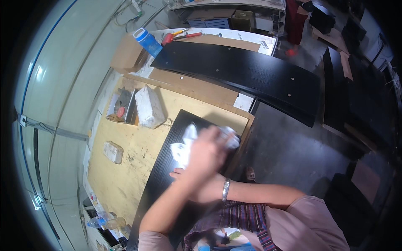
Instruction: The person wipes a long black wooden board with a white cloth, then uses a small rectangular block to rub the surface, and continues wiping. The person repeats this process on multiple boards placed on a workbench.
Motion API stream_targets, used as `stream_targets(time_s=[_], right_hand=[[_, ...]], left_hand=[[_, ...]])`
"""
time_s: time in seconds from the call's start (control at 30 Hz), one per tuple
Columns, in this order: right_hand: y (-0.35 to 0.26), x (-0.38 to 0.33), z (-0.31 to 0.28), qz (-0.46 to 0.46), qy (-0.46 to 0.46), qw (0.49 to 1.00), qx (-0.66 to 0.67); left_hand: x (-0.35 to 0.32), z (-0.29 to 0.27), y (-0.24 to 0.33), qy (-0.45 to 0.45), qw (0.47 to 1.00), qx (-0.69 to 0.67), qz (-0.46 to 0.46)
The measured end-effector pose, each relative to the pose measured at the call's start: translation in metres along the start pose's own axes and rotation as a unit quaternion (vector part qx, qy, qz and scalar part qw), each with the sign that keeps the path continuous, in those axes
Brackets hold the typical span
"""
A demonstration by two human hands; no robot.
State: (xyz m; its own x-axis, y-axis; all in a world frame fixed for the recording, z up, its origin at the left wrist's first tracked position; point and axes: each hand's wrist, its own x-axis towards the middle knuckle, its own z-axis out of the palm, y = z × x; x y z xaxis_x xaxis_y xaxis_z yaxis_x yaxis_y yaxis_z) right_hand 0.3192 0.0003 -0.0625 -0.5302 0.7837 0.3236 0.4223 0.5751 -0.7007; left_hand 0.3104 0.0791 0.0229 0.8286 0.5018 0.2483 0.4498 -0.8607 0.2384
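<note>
A narrow black wood-grain panel (158, 186) lies lengthwise on a plywood worktable (121, 175). My left hand (206, 152) is closed on a crumpled white cloth (183, 144) and presses it on the panel's far end; the hand is blurred. My right forearm, with a metal bracelet (226, 189), crosses under the left arm. My right hand (178, 173) lies on the panel with only its fingertips showing.
Longer black panels (251, 75) lie across the table's far end. A white block (148, 106), a smaller block (113, 151), a tray of bits (121, 106), a blue bottle (147, 42) and red-handled tools (184, 35) sit around. More dark panels (335, 88) stand at the right.
</note>
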Motion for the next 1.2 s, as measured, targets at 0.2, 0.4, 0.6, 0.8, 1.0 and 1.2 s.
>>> stream_targets(time_s=[0.2,0.4,0.6,0.8,1.0,1.2], right_hand=[[-0.017,0.0,-0.048,-0.043,-0.048,0.984,-0.164],[-0.002,-0.005,-0.012,0.028,-0.043,0.996,-0.07],[-0.02,0.0,-0.052,-0.067,-0.031,0.987,-0.142],[-0.022,0.004,-0.059,-0.043,-0.087,0.986,-0.138],[-0.023,0.008,-0.064,-0.064,-0.045,0.985,-0.156],[-0.031,0.014,-0.063,-0.056,-0.108,0.974,-0.191]], left_hand=[[-0.01,-0.053,-0.077,0.064,0.972,0.079,-0.21],[-0.02,-0.009,-0.037,-0.005,0.997,-0.039,-0.073],[-0.081,-0.077,-0.164,0.059,0.912,0.198,-0.354],[-0.065,-0.041,-0.053,0.126,0.962,0.034,-0.242],[-0.193,-0.043,-0.106,0.21,0.891,0.122,-0.384],[-0.242,-0.07,-0.065,0.338,0.827,0.175,-0.414]])
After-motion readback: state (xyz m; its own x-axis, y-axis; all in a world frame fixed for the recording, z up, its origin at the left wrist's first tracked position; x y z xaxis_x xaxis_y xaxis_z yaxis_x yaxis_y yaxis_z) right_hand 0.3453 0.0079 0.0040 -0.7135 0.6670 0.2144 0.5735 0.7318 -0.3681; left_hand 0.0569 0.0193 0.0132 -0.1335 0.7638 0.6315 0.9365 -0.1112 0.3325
